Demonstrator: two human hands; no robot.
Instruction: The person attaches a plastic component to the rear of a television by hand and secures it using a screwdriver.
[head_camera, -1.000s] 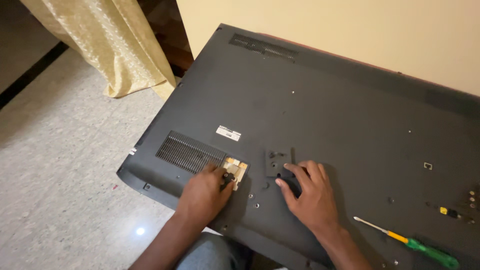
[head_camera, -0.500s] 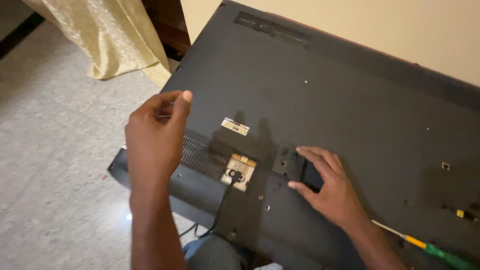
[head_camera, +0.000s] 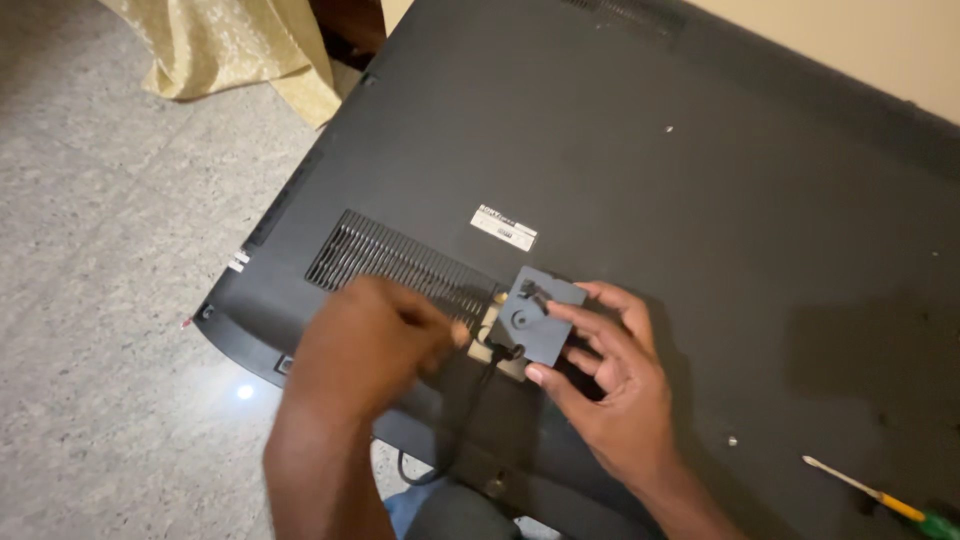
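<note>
While pinched by right hand (head_camera: 610, 385): grey cover plate (head_camera: 540, 315) over television back's (head_camera: 700, 200) port recess.

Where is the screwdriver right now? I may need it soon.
In the head view the screwdriver lies on the dark back panel at the lower right corner, to the right of the right hand, untouched.

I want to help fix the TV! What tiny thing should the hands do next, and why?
Probably lift the small grey cover clear and set it aside. The right hand has it tilted up off the TV back, baring the opening where the black cable plugs in. The left hand is at that opening, so it needs room.
</note>
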